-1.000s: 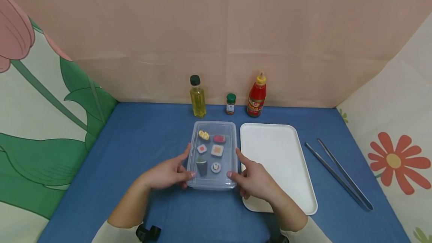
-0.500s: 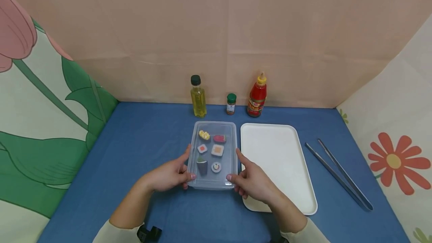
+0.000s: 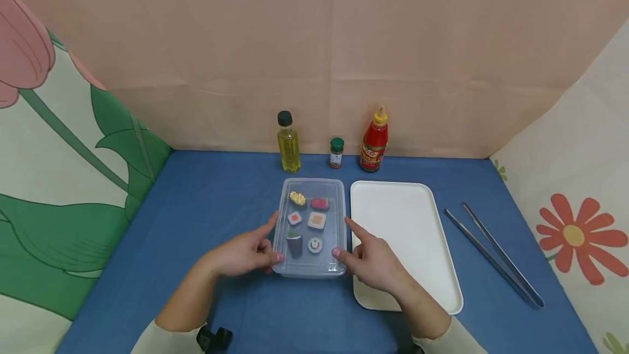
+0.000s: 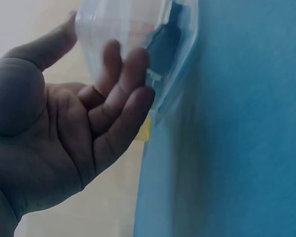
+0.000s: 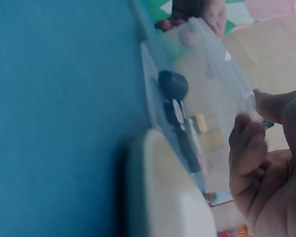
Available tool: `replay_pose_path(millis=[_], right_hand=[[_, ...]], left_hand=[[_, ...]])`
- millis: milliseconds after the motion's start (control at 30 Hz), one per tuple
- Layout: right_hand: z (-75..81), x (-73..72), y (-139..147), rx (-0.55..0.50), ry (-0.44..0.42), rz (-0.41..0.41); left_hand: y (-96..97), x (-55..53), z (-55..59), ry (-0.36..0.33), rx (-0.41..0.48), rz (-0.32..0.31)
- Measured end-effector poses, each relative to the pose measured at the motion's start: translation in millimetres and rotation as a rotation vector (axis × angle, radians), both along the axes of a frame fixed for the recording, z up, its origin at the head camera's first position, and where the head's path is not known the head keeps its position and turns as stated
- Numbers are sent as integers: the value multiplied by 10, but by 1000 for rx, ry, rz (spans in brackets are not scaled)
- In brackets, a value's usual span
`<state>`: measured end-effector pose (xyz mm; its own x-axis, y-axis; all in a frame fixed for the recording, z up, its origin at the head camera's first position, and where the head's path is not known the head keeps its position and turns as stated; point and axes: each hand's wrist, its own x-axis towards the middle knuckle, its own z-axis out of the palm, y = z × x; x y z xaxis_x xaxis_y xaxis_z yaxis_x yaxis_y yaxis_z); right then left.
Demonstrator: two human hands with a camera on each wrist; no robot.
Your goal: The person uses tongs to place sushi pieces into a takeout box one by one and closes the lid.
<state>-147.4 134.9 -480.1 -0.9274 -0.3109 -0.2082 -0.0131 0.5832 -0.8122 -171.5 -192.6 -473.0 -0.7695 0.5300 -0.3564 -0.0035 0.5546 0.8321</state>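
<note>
A clear plastic food container (image 3: 313,262) with its lid on lies on the blue cloth. Several small sushi-like pieces show through the lid, among them a yellow-topped piece (image 3: 297,198), a pink-topped piece (image 3: 320,204) and a dark, green-topped roll (image 3: 294,242). My left hand (image 3: 244,254) holds the container's left side, thumb at the near left rim and index finger along the edge. On the opposite side my right hand (image 3: 375,263) holds it the same way. In both wrist views the other fingers curl loosely beside the container wall. Whether they touch it cannot be told.
A white tray (image 3: 393,234) lies right of the container, partly under my right hand. Metal tongs (image 3: 496,255) lie farther right. Behind stand an oil bottle (image 3: 289,149), a small green-capped jar (image 3: 336,153) and a red sauce bottle (image 3: 374,143).
The container stays in place. Both hands keep their places at its sides; the right thumb has shifted slightly right, and the right hand's lower fingers have gone out of sight in the head view.
</note>
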Motion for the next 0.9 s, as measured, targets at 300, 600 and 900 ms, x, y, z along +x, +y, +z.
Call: replay_pose_path(millis=[300, 600, 900], right_hand=[[64, -434, -66, 122, 188, -3], [0, -895, -137, 180, 150, 44], [65, -1009, -112, 207, 83, 25]], left_hand=[[30, -337, -21, 255, -132, 91], [186, -676, -102, 282, -179, 127], [228, -789, -126, 278, -247, 161]])
